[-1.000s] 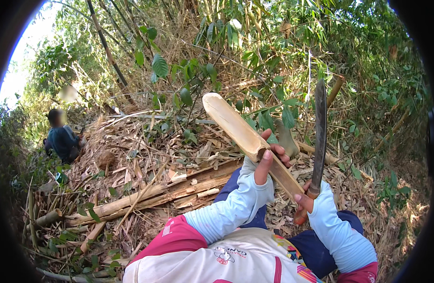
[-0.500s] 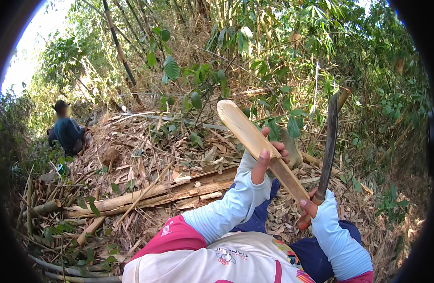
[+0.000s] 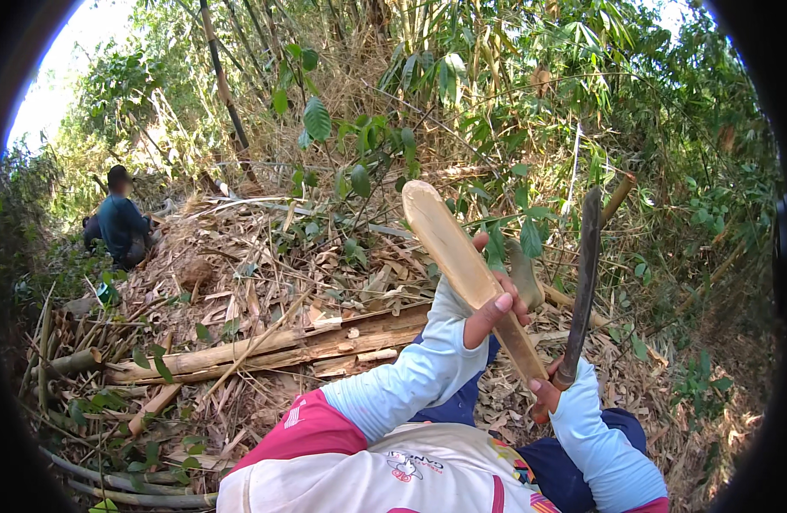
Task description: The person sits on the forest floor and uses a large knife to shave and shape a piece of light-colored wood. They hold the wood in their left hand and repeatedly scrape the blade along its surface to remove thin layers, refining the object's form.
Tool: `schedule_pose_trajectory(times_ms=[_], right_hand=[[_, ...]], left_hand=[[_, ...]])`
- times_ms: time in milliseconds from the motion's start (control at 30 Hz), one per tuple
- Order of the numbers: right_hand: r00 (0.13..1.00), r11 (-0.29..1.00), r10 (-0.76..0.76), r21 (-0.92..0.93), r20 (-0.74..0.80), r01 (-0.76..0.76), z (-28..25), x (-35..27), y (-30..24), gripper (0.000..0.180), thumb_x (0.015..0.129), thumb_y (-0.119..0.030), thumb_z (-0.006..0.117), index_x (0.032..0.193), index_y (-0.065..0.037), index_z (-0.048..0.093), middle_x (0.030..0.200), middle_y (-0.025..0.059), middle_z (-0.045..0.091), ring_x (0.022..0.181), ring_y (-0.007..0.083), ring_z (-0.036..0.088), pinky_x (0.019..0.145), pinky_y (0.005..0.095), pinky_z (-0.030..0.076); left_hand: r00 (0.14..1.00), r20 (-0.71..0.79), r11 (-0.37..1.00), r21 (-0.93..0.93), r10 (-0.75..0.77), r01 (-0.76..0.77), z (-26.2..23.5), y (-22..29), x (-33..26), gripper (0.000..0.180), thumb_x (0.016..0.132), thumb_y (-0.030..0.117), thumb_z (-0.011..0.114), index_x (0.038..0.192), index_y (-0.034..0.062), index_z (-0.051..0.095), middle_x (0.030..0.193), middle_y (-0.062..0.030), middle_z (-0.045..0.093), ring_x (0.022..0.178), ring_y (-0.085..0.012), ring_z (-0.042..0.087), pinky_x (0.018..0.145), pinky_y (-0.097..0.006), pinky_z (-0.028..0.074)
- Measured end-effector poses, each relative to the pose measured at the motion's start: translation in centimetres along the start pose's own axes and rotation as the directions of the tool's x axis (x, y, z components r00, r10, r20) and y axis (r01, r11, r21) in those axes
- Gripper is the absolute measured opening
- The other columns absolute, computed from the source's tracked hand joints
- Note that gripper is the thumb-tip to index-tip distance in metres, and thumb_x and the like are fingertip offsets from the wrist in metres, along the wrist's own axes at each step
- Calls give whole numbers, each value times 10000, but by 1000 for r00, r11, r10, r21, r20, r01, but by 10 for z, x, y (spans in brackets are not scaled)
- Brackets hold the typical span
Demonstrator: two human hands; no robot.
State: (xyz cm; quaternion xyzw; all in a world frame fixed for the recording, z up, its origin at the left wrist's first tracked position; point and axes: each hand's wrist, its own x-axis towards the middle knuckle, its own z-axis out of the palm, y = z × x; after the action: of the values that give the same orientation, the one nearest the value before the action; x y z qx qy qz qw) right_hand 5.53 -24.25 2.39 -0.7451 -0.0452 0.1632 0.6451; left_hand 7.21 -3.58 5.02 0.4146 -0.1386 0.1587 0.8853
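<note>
My left hand (image 3: 494, 299) grips a pale, flat split piece of bamboo (image 3: 449, 244) near its middle and holds it slanted up toward the left. My right hand (image 3: 545, 395) is closed on the handle of a long dark machete (image 3: 581, 282), whose blade stands nearly upright just right of the bamboo piece. Both forearms wear light blue sleeves. The lower end of the bamboo piece reaches down beside my right hand.
Split bamboo logs (image 3: 265, 346) lie across the leaf litter in front of me. Another person (image 3: 120, 224) in a dark top crouches at the far left. Dense bamboo and green brush (image 3: 496, 85) close in behind and to the right. Cut poles (image 3: 68, 363) lie at lower left.
The view has shifted slightly. The bamboo piece and machete stay held in the same hands, with the machete tilted a little more to the right.
</note>
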Motion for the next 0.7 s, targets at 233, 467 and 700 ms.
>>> schedule_pose_trajectory(times_ms=[233,467,700], right_hand=[[995,995,-85,48,-48,87,-14,9,-10,270,789,-93,742,881,-50,491,645,18,552,471,91,503,438,237,418],[871,551,-491,-766,23,331,-37,4,-24,274,658,-134,794,851,-75,608,715,62,585,623,179,567,599,307,461],[827,163,-459,-884,326,438,-52,-14,-22,386,447,-149,793,797,-111,635,709,61,604,679,304,602,797,470,441]], left_hand=[[923,-10,878,304,-384,368,-19,36,3,838,782,52,696,1428,72,162,860,-64,562,659,-151,582,522,-299,513],[820,229,850,79,-525,521,-27,15,-8,684,764,165,701,1327,61,326,922,-106,565,727,-183,595,578,-275,511],[844,39,844,1,-535,536,-17,15,-63,662,870,106,650,1411,70,271,1163,-94,543,1025,-189,589,852,-319,522]])
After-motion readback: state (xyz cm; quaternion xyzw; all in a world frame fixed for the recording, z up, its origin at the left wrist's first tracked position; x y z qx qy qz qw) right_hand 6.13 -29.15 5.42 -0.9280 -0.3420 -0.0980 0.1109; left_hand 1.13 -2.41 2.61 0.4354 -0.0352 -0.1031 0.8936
